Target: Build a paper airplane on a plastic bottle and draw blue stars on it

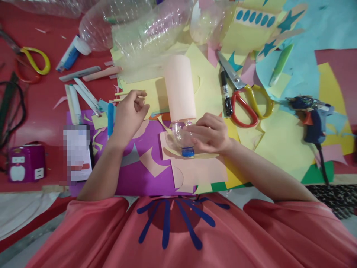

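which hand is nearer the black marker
Right: in the picture, the right hand is below and left of the black marker; the left hand is farther left, past the bottle.

No text reads clearly; the black marker's [226,93] lettering blurs.

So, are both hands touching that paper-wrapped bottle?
No, only the right hand is at the clear neck of the paper-wrapped bottle; the left hand is apart, off to its left.

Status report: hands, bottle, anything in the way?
Right hand on bottle; left hand off it. Peach paper round bottle, blue cap toward wearer. Paper scraps lie around.
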{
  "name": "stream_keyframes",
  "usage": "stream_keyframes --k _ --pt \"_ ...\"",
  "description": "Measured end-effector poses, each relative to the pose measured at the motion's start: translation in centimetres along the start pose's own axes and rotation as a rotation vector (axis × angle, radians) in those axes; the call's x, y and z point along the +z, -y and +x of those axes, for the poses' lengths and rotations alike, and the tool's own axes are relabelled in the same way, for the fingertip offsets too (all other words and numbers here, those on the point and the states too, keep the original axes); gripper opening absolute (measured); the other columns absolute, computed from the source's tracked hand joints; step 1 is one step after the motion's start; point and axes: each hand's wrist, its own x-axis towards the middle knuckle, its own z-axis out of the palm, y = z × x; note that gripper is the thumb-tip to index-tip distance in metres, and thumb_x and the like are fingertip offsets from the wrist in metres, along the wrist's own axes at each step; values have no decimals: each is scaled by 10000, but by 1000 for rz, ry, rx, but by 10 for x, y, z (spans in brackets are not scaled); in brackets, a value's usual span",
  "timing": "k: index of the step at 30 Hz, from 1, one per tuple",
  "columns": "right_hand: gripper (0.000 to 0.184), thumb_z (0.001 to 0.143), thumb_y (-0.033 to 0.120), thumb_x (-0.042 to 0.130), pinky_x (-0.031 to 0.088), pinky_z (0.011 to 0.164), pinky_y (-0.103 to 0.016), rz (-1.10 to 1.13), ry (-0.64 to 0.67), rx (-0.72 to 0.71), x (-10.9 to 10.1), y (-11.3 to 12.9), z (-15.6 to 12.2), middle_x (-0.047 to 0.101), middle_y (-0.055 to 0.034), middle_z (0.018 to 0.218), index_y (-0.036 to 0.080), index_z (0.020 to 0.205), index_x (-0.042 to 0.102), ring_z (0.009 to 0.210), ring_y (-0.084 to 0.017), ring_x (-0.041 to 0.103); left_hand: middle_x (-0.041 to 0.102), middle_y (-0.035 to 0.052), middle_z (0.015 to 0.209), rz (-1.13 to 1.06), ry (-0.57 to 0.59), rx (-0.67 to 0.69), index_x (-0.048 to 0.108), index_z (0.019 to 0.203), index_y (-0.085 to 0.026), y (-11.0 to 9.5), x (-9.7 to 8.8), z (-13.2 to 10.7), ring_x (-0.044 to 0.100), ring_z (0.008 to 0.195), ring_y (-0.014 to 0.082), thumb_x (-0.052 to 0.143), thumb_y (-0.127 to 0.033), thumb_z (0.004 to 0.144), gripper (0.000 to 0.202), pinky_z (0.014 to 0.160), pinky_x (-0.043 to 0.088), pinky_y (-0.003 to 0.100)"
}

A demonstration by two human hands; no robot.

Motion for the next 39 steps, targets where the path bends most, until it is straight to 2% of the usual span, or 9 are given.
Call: stream_keyframes --k 5,11,18,23,27,30,32,36,39 --pt "353 956 421 432 490 642 -320 -47 -28 41 -1 8 9 557 -44 844 283 1180 666 729 -161 535 521 -22 718 -166 -58 2 702 957 -292 -22 3 -7 468 609 116 653 -287 845 123 580 418 269" --pt "660 851 725 443 503 672 -343 -48 107 212 -3 15 14 545 -65 949 250 1255 661 784 -171 552 574 -16 758 -332 -128 -6 612 880 -280 -29 11 -15 499 625 122 686 -577 816 312 567 427 277" --pt "725 918 572 507 424 531 -254 326 313 414 2 29 11 560 51 605 220 1524 322 517 -116 495 625 -40 791 -590 -275 144 657 841 -258 -32 13 -11 616 734 111 737 -511 802 268 656 498 303" --pt "640 962 450 453 534 692 -290 505 409 312 10 32 16 717 -72 1058 233 1538 278 758 -144 650 715 -95 797 -387 -456 331 768 860 -360 -53 -27 -9 669 786 145 717 -331 846 60 751 553 405" --pt "520 944 349 473 552 867 -337 581 371 300 12 28 17 550 -134 1438 227 1448 439 1097 -188 647 735 -87 937 -235 -308 154 750 945 -423 -88 -38 -31 672 951 219 642 -247 890 213 864 558 486" --pt "408 920 298 495 537 930 -331 699 307 440 11 28 20 633 -107 1323 201 1312 561 1142 -182 632 701 -29 867 -498 207 -16 718 880 -339 -106 -13 -56 658 758 175 572 -349 953 163 676 572 386" --pt "295 924 302 485 558 806 -285 786 144 641 8 27 21 690 -77 1152 193 1165 615 947 -141 670 675 -15 793 -503 411 -96 679 870 -285 -107 11 -66 622 660 142 522 -345 973 197 555 524 298" --pt "268 963 443 444 349 391 -197 853 -160 866 3 20 23 630 22 777 211 995 574 411 -38 404 648 2 791 -430 283 -181 649 910 -255 -85 42 -62 568 613 132 527 -367 957 172 506 459 263" --pt "372 896 567 556 285 354 -195 855 -108 819 2 13 23 603 42 762 218 1023 536 377 -16 349 683 6 889 -355 211 -120 636 910 -253 -67 44 -47 616 740 151 533 -376 958 167 669 517 292"
